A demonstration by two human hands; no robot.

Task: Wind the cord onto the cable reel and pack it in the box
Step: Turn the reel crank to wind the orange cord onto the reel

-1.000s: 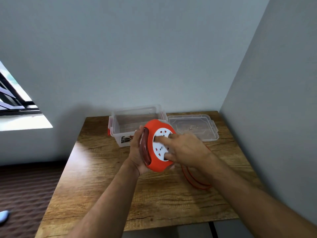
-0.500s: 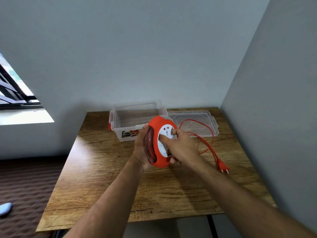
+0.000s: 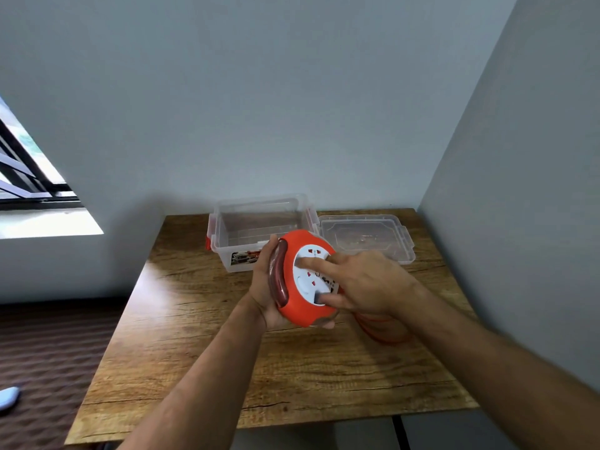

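Cable reel (image 3: 300,280): round, glossy orange plastic shell, white socket face, dark translucent handle on rim; held tilted above wooden table (image 3: 194,319). Left hand (image 3: 264,287) cupped around reel's back, mostly hidden. Right hand (image 3: 363,284) spread narrow on socket face, fingertips pressing. Orange cord (image 3: 386,336): loose loop on table, largely hidden behind right wrist; plug unseen. Clear plastic box (image 3: 259,222) open behind reel; clear lid (image 3: 367,235) flat beside it.

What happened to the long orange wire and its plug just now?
Most of the loose cord got wound into the reel; the plug has slipped out of sight. The right hand turned the white face round. The left hand kept holding the reel; box and lid stayed put.
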